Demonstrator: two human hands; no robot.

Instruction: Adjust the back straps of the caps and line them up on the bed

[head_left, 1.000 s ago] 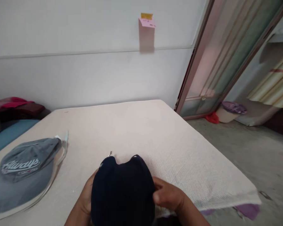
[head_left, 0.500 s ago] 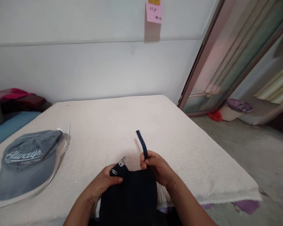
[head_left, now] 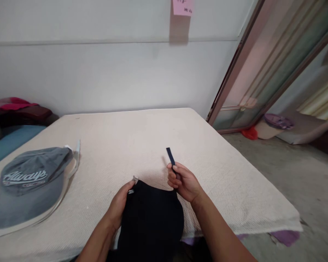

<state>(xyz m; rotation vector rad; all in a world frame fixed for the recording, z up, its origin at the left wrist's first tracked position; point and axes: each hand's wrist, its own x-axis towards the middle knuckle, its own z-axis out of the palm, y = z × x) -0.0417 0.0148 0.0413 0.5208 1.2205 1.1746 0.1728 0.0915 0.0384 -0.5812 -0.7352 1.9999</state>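
Note:
Low in the middle of the view, a dark cap [head_left: 153,222] hangs over the near edge of the covered surface. My left hand [head_left: 118,203] grips its left corner, with the thumb by a small metal buckle [head_left: 135,179]. From the right corner rises a narrow navy strap [head_left: 170,155], its free end pointing up. My right hand [head_left: 185,182] is closed around this strap, pinching it between thumb and fingers. Buckle and strap are apart. To the left lies a grey cap [head_left: 30,182] with "Always" lettered on its front.
A cream textured cover [head_left: 125,138] spreads over the surface up to the white wall [head_left: 112,76]. Folded cloths [head_left: 19,109] lie at the far left. On the floor at right stand a bin [head_left: 270,127] and a red bag [head_left: 249,133], beside a sliding door [head_left: 235,94].
My right hand has shifted up and slightly right, gripping the strap higher so less of it sticks out. My left hand moved a little left, and its thumb is now at the buckle.

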